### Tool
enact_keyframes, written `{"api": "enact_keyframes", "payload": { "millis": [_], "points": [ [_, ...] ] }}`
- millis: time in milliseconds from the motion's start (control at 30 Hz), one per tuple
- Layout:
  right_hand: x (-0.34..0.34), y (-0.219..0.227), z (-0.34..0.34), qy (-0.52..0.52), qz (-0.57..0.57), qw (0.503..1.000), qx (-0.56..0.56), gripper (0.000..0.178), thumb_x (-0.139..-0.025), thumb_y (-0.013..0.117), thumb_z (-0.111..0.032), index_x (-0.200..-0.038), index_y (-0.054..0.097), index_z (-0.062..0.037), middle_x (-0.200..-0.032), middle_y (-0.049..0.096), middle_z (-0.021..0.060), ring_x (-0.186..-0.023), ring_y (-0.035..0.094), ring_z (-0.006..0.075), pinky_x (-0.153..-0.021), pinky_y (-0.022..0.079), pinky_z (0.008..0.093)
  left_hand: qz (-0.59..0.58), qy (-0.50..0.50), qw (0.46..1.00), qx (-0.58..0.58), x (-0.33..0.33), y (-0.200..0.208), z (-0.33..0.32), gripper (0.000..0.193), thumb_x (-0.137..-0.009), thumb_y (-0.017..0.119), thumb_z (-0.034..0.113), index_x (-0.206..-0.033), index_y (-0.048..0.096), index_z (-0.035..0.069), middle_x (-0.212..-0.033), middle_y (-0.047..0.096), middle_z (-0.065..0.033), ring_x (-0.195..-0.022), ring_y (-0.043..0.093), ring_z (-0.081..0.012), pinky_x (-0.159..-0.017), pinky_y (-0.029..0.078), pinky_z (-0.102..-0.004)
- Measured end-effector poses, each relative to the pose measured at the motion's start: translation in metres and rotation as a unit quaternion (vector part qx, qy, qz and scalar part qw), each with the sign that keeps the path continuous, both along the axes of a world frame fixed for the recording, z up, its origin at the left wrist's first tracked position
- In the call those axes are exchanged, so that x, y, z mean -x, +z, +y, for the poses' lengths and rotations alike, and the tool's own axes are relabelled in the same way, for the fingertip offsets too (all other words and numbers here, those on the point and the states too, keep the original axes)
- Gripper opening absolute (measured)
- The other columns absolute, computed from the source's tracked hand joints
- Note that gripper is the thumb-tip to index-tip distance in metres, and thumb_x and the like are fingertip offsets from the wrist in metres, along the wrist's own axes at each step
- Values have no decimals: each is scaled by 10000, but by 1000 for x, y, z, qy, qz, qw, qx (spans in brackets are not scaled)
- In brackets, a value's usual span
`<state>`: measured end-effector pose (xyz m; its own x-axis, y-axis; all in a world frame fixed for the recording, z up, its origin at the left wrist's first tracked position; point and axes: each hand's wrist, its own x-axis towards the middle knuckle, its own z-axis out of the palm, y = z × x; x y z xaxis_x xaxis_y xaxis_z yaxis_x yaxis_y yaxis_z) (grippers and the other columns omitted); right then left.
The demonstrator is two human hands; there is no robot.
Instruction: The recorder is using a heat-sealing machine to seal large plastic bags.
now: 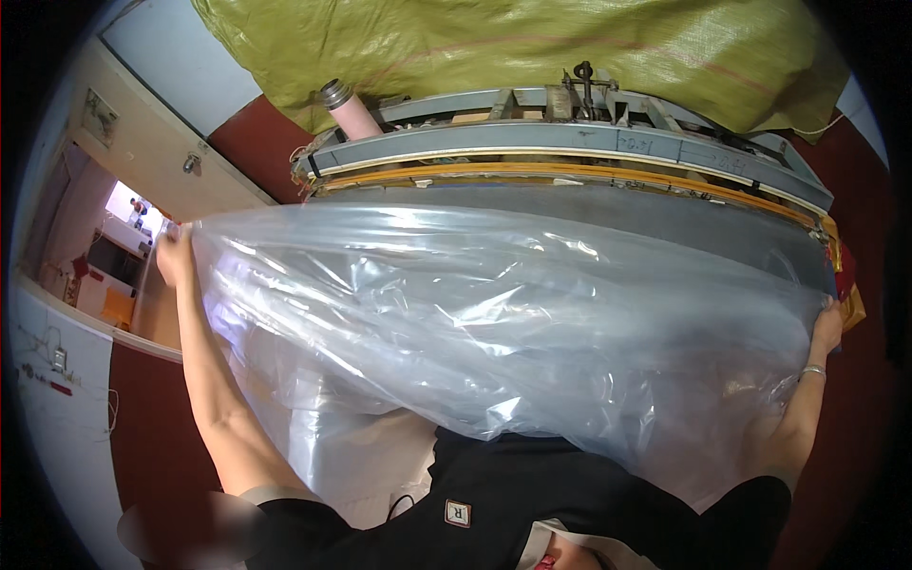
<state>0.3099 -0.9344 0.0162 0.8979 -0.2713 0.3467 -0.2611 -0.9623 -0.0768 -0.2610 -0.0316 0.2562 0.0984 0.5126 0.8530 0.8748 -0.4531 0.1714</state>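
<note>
A large clear plastic sheet is stretched between my two hands, creased and shiny, hanging down in front of my body. My left hand, at the far left with the arm extended, is closed on one upper corner of it. At the right, my right hand grips the opposite edge, and a band shows on that wrist. Whether the sheet is one layer or a bag, I cannot tell. Behind it is the grey flat surface of a bench-like machine, partly covered by the plastic.
A grey metal frame with an orange strip runs along the machine's back. A pink flask leans there, and a metal clamp stands upright. Yellow-green woven sheeting hangs behind. An open door is at the left.
</note>
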Motion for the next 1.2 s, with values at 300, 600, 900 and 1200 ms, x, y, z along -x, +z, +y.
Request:
{"api": "enact_keyframes", "payload": {
  "millis": [300, 600, 900, 1200],
  "points": [
    [3, 1, 2, -22, -19, 998, -63, 429, -917, 258, -370, -1169, 450, -80, -1047, 555, 202, -960, 516, 383, -768, 409, 449, 324, -443, 787, 280, -109, -172, -147, 480, -798, 539, 194, -1227, 421, 15, -1310, 369, -157, -1234, 299, -348, -1000, 258, -414],
    [-7, -3, -8, -55, 19, 998, -30, 449, -913, 249, -399, -1139, 489, -94, -1064, 552, 185, -967, 515, 379, -775, 415, 450, 231, -441, 862, 96, -155, -181, -116, 346, -762, 600, 231, -1053, 551, 50, -1056, 552, -123, -1022, 476, -297, -887, 345, -392],
    [-8, -9, -16, -37, -15, 997, -67, 467, -904, 255, -425, -1144, 493, -102, -1079, 536, 194, -978, 502, 386, -778, 411, 450, 221, -491, 785, 307, -209, -187, -104, 186, -753, 615, 228, -860, 610, 77, -787, 609, -56, -849, 532, -226, -819, 340, -384],
    [28, 1, -111, 108, -141, 751, -636, 398, -857, 528, -319, -1137, 503, -36, -1053, 540, 50, -960, 503, 142, -809, 403, 262, 191, -431, 862, 185, -226, -210, -135, 92, -738, 611, 161, -750, 579, 76, -723, 591, -46, -772, 528, -232, -763, 355, -378]
  ]
}}
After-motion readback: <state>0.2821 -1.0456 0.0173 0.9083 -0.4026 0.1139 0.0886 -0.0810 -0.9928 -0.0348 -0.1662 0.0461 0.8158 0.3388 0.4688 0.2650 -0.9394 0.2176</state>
